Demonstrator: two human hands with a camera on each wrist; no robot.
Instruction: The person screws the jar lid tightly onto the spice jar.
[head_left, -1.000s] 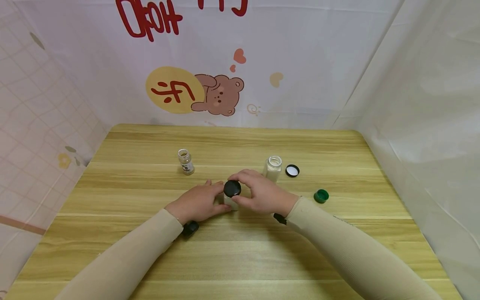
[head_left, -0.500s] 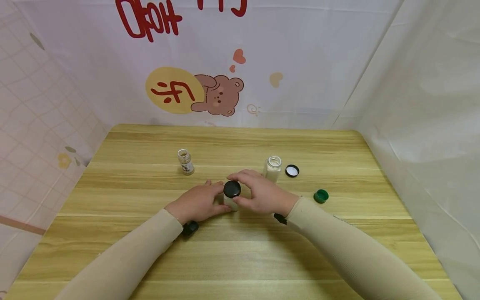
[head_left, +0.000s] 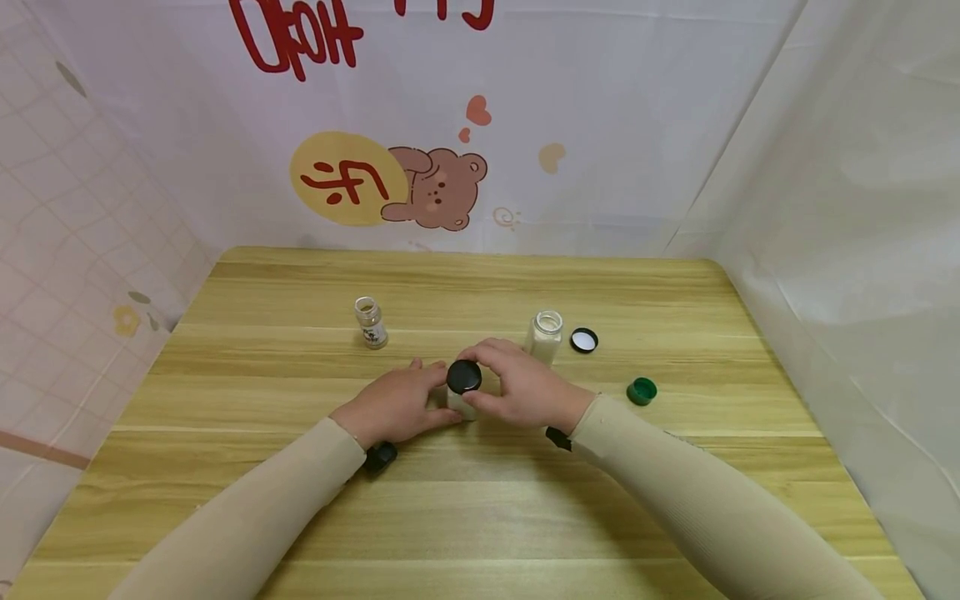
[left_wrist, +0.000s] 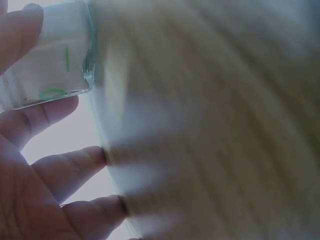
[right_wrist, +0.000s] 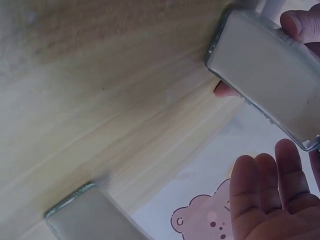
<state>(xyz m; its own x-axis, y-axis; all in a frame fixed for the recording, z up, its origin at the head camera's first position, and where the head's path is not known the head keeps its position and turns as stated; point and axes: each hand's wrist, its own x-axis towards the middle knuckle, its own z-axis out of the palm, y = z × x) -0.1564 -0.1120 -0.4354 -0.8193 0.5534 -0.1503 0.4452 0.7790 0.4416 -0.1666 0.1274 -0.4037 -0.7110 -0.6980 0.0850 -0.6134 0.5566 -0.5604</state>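
Observation:
A square glass jar (head_left: pixel 461 407) with pale powder inside and a round black lid (head_left: pixel 464 376) on top stands upright near the table's middle. My left hand (head_left: pixel 397 406) holds the jar's body between thumb and index finger. In the left wrist view the glass (left_wrist: pixel 65 45) bears green marks, and the other fingers are spread with their tips at the table. My right hand (head_left: pixel 536 387) pinches the lid's edge from the right. The right wrist view shows the powder-filled jar (right_wrist: pixel 265 65), but its lid is out of that view.
Behind my right hand stands a lidless powder jar (head_left: pixel 545 342). Right of it lie a black lid (head_left: pixel 584 340) with white lining and a green cap (head_left: pixel 642 391). A small labelled open jar (head_left: pixel 371 323) stands back left. A printed white curtain (head_left: pixel 600 125) hangs behind the wooden table (head_left: pixel 480 525).

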